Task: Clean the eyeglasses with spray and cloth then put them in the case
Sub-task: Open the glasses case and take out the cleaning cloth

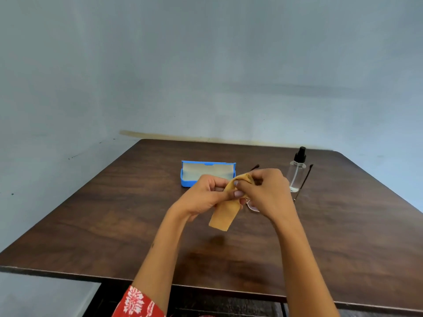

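I hold the thin-rimmed eyeglasses [253, 205] up above the dark wooden table [114, 213], in the gap between my two hands. My right hand [265, 193] is curled over the frame from the right, and my left hand [206, 195] meets it from the left. My left fingers [237, 193] pinch the tan microfibre cloth [223, 215], which folds over the top between both hands and hangs as a strip below them. My right fingers seem to press that same fold against a lens, but I cannot tell exactly where the frame is gripped, since my hand covers most of it. Only a lower lens edge shows below my right fingers, and the two dark temple arms stick out beyond my right hand, pointing away from me, so the frame's long axis runs across, from one hand to the other.

The open blue plastic case [207, 172] lies just beyond my left fingers, its long axis also running left to right, so my left hand is nearer to it. The clear spray bottle with a black nozzle [297, 170] stands beyond and to the right of my right fingers. I judge that the wiping comes first, and then a short carry forward and left.
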Tool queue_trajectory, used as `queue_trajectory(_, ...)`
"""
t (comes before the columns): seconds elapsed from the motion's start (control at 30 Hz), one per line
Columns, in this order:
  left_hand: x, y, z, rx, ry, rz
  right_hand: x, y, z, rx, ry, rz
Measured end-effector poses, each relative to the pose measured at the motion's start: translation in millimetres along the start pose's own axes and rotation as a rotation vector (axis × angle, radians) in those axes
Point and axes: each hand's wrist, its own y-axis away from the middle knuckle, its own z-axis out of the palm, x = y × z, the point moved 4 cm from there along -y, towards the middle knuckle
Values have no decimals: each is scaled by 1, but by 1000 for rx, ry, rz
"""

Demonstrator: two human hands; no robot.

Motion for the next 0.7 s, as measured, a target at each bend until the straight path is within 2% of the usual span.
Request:
queue_trajectory(0.1,-8,9,9,-52,28,-68,16,7,-7,-101,-154,38)
queue_trajectory(0.3,-22,16,14,-44,35,-191,49,19,-17,-167,-311,142)
queue_trajectory(0.47,-28,10,10,-21,-45,-339,74,25,-15,-130,-401,255)
queue_trajectory(0.7,-33,1,11,-182,-65,-459,90,23,-5,-130,-528,366)
